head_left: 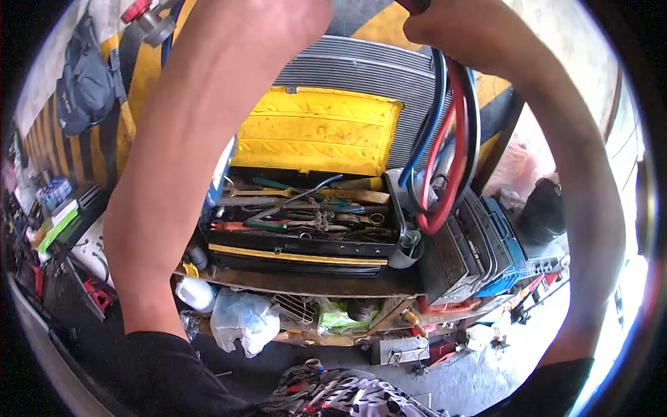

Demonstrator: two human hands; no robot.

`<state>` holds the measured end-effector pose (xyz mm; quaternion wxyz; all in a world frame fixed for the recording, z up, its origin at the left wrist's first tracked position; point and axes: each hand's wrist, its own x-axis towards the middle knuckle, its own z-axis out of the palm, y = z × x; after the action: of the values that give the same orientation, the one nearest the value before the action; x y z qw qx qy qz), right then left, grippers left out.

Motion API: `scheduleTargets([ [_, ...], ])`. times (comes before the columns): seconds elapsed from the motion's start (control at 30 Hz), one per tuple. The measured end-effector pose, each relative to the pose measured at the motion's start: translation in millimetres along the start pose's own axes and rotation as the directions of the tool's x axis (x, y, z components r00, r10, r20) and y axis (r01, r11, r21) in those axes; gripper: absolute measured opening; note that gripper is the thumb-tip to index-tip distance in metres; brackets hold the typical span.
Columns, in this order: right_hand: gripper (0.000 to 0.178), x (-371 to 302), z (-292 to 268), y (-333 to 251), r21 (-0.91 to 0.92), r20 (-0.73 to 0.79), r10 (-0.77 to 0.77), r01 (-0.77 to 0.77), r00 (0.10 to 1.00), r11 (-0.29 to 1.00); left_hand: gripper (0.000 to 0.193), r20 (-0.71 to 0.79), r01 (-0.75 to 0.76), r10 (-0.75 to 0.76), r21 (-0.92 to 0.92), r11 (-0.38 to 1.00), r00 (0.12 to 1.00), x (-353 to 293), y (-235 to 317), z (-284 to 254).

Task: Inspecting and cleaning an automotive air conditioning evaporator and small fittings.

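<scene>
Both my arms reach up past the top edge of the view. Only the heel of my left hand shows there, and its fingers are cut off. My right hand is closed around a dark object, mostly out of the picture. Blue, black and red hoses hang in loops just below that hand. Between my forearms a black toolbox stands with its yellow lid raised. Pliers, wrenches and other hand tools lie jumbled inside it.
A finned metal panel leans behind the lid. Grey and blue cases stand right of the toolbox on a wooden shelf. Beneath are a white plastic bag and a white bottle. A grey backpack hangs at far left.
</scene>
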<state>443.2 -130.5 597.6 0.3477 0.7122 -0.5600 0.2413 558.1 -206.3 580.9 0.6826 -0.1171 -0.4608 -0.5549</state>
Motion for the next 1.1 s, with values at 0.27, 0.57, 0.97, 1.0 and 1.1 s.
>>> scheduleTargets([
  [0.27, 0.049, 21, 85, 66, -0.124, -0.049, 0.01, -0.016, 0.999, 0.992, 0.011, -0.195, 0.315, -0.321, -0.059, 0.947, 0.927, 42, -35, -50],
  [0.57, 0.034, 9, 155, 96, -0.025, -0.057, -0.073, 0.072, 0.996, 0.997, 0.011, -0.199, 0.274, -0.262, 0.038, 0.961, 0.944, 45, -69, -95],
  [0.97, 0.037, -50, 137, 201, -0.48, 0.063, -0.224, 0.226, 0.972, 0.848, 0.015, -0.198, 0.453, -0.537, -0.349, 0.82, 0.82, -15, -207, -82],
  [1.0, 0.036, -61, 142, 211, -0.5, 0.11, -0.177, 0.208, 0.978, 0.84, 0.019, -0.166, 0.404, -0.429, -0.164, 0.9, 0.888, -32, -233, -85],
  [1.1, 0.034, -120, 158, 237, -0.575, 0.207, 0.028, 0.098, 0.978, 0.812, 0.014, -0.252, 0.518, -0.717, -0.542, 0.661, 0.65, -68, -265, -50],
])
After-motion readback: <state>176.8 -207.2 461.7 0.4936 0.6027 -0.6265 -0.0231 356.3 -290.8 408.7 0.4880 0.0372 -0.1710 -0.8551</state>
